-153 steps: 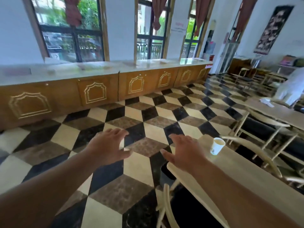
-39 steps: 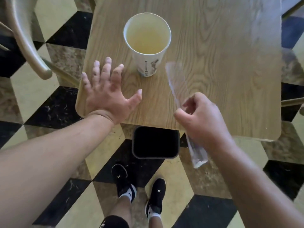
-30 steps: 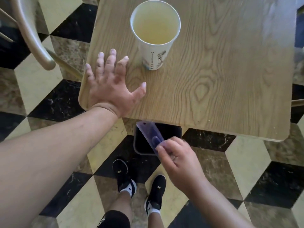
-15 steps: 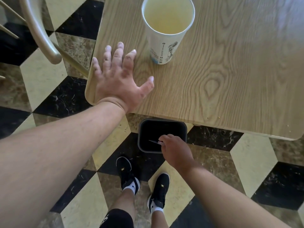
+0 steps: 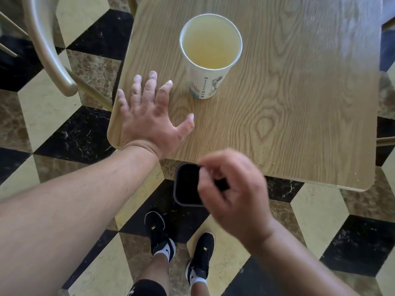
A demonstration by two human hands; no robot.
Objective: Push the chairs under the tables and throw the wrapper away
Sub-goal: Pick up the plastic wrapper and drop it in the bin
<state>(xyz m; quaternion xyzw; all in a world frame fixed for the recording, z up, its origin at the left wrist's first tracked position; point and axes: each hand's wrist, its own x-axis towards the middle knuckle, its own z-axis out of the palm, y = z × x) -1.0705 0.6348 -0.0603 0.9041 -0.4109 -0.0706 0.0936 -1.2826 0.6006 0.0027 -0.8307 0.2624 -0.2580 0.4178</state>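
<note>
My left hand lies flat, fingers spread, on the near left corner of the wooden table. My right hand hovers, blurred, above the small black bin that stands on the floor just under the table's near edge. Its fingers are loosely curled and apart, with nothing visible in them. The wrapper is not in sight. A pale wooden chair stands at the table's left side, its curved backrest clear of the tabletop.
A white paper cup with yellowish liquid stands on the table just beyond my left hand. My two black shoes are on the checkered floor right before the bin. Another chair's edge shows at the far right.
My right hand carried the clear wrapper down from the table edge to the bin, and has now risen from it empty. The left hand stayed flat on the table.
</note>
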